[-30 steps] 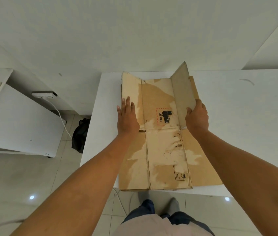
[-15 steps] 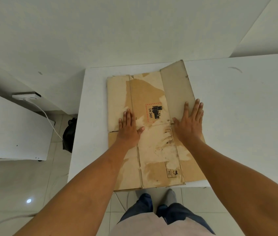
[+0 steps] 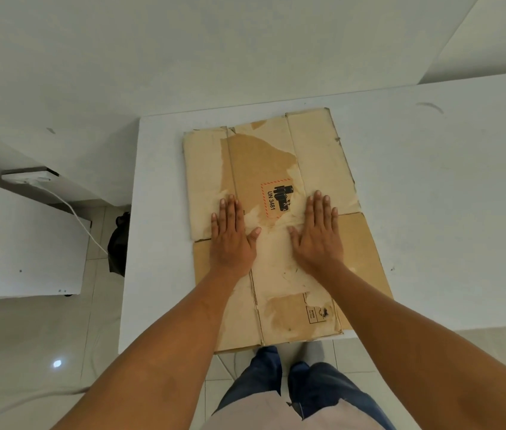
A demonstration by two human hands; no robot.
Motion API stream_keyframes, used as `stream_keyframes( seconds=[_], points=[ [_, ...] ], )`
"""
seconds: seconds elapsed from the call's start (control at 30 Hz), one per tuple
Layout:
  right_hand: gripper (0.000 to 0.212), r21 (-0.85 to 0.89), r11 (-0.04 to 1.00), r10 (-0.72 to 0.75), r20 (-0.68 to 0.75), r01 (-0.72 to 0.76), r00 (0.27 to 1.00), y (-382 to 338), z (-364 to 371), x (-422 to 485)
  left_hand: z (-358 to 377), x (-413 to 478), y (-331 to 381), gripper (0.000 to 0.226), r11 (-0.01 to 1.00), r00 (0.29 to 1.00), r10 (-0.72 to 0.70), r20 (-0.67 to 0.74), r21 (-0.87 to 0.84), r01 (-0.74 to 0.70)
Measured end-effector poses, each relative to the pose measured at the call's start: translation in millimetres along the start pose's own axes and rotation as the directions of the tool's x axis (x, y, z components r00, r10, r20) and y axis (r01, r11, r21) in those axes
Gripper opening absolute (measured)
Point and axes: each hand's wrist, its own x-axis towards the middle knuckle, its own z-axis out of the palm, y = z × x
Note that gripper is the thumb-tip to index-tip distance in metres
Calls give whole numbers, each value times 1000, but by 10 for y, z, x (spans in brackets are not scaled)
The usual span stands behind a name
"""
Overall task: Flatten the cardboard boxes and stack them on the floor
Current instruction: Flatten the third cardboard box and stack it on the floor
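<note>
I see a white table (image 3: 450, 197) carrying one flattened cardboard box (image 3: 320, 150), which lies directly on its top. The left hand (image 3: 231, 240) and the right hand (image 3: 317, 240) press flat on the sheet, side by side. The cardboard runs on past the fingertips toward the table's far edge, and behind the wrists its near end juts a little over the near edge. To the right of the right hand I see wide bare tabletop with a faint curved mark (image 3: 430, 107) far out. Left of the left hand only a narrow bare strip shows.
</note>
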Motion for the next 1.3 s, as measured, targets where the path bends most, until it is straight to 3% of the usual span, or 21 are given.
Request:
stream_keyframes(
  seconds=[0.3, 0.47, 0.6, 0.8, 1.3],
  points=[
    [87, -61, 998, 21, -53, -24, 998, -98, 77, -13, 2, -8, 16, 77, 1000, 1000, -5, -27, 4, 5],
    [87, -108, 989, -105, -12, 103, 994, -204, -26, 138, -44, 29, -19, 81, 999, 1000, -7, -18, -40, 7],
    [88, -82, 981, -174, 12, 174, 985, -483, -41, 456, -140, 330, -109, 71, 998, 998, -41, -36, -51, 39],
    [87, -122, 985, -118, 26, 120, 993, -644, 27, 614, -120, 639, -338, 75, 1000, 999, 22, -36, 19, -22],
    [89, -55, 995, -84, -17, 83, 996, -760, -99, 1317, -193, 1414, -412, 72, 1000, 999, 21, -37, -4, -21]
  ],
)
